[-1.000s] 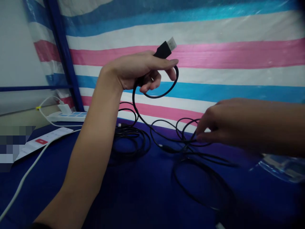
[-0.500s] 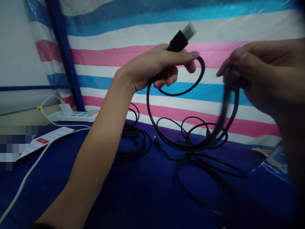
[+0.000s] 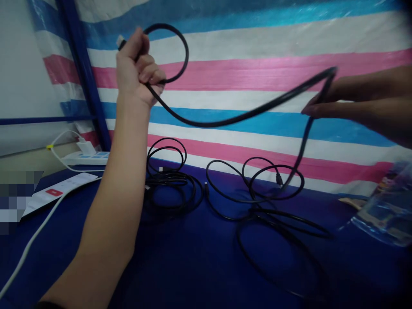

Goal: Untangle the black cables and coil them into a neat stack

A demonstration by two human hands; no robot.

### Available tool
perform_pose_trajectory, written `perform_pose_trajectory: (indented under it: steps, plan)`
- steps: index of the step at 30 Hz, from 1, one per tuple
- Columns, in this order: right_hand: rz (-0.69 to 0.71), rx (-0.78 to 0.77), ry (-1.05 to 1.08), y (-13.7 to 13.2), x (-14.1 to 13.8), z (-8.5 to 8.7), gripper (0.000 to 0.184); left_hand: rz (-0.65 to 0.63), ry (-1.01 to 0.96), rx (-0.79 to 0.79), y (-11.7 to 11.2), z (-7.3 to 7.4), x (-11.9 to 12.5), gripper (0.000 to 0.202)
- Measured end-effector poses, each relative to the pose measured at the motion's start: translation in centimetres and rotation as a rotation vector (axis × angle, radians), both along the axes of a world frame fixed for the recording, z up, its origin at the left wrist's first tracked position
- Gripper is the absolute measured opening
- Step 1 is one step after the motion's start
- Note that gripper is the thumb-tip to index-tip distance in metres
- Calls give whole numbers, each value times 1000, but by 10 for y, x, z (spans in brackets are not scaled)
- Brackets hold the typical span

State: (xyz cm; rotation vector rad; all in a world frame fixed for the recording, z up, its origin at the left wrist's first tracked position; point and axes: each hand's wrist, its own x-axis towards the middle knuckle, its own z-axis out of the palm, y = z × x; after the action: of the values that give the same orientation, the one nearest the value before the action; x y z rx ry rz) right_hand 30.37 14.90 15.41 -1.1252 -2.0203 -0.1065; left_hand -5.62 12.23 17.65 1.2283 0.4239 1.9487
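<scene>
My left hand (image 3: pixel 138 68), raised at the upper left, is closed around a black cable (image 3: pixel 219 123). The cable's plug (image 3: pixel 121 42), with a pale cover on its tip, pokes out past the thumb side. A small loop of cable curls out to the right of this fist. From there the cable sags across to my right hand (image 3: pixel 350 96), which pinches it between thumb and fingertips at the right. Below that pinch the cable bends sharply and drops toward the loose black coils (image 3: pixel 277 214) on the blue surface.
A second bundle of black cable (image 3: pixel 174 193) lies behind my left forearm. At left are a phone (image 3: pixel 58 189) with a white cord and a white power strip (image 3: pixel 83 158). A clear plastic bag (image 3: pixel 383 210) sits at right. A striped sheet (image 3: pixel 257 73) hangs behind.
My left hand has moved left and up, turning into a fist with the plug. The hanging loop between the hands has been drawn out into a longer, shallower sag. My right hand has turned.
</scene>
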Motion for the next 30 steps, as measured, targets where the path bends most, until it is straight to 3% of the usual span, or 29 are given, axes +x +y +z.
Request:
perform_pose_trajectory:
  steps: [2,4,8,11,13,15,17,19,21,24,27,30]
  plan:
    - [-184,5,-167,6,-3,-1,44,34,-33,37,-3,1,-6,47]
    - [-143,-84,-195,9,-11,-6,44,29,73,8,-5,2,-3,46]
    - [396,-348,39,4,-30,-18,29,45,516,-181,-2,-4,24,26]
    - [677,-506,203,-2,-41,-22,36,198,884,-331,7,-16,50,9]
    - [606,-454,106,-2,-47,-23,42,263,1174,-369,13,-25,66,15]
    - [390,-337,-118,3,-52,-25,35,225,1346,-321,18,-32,78,20]
    - [246,-283,-285,10,-57,-28,31,150,1380,-232,19,-34,84,21]
    - [237,-298,-340,16,-59,-31,39,72,1322,-119,15,-33,85,21]
    - [265,-271,-320,17,-60,-32,33,-14,1244,-8,8,-29,82,20]
    - [367,-192,-39,10,-59,-29,20,-95,1155,97,-5,-26,76,25]
    - [562,-186,333,-3,-60,-26,16,-189,1124,107,-12,-27,77,32]
    - [750,-192,481,-11,-63,-23,18,-233,1100,114,-10,-30,87,33]
